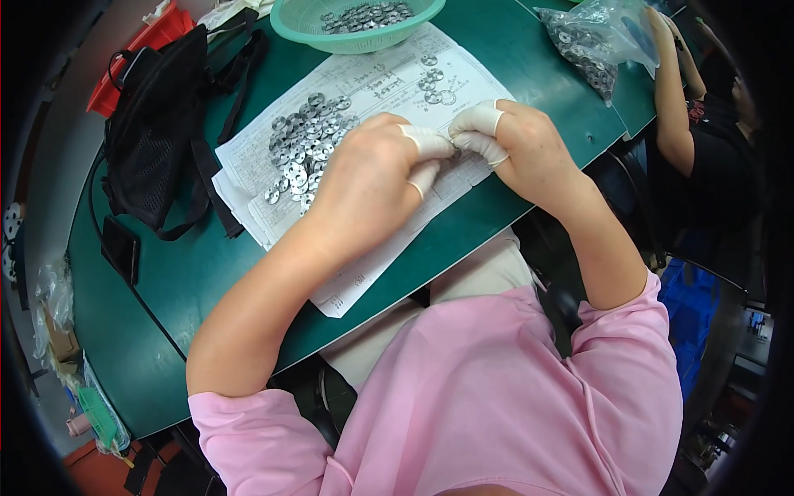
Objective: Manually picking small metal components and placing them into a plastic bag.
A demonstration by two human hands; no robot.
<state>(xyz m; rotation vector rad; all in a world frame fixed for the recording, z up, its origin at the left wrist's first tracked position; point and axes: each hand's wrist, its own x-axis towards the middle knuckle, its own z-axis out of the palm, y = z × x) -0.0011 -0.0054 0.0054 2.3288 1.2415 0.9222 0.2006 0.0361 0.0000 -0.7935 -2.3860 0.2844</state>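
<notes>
Metal discs on paper sheets, just beside the left grip

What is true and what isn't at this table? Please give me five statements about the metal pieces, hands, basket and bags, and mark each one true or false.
1. A pile of metal discs lies on the printed papers. True.
2. The green basket is empty. False: the green basket holds small metal pieces.
3. The left hand and right hand have their grip close together, over the papers. True.
4. Every finger is bare. False: pale finger covers are on some fingers of both hands.
5. The black bag lies to the right of the papers. False: the black bag lies to their left.
6. The clear plastic bag has metal pieces inside. True.
</notes>
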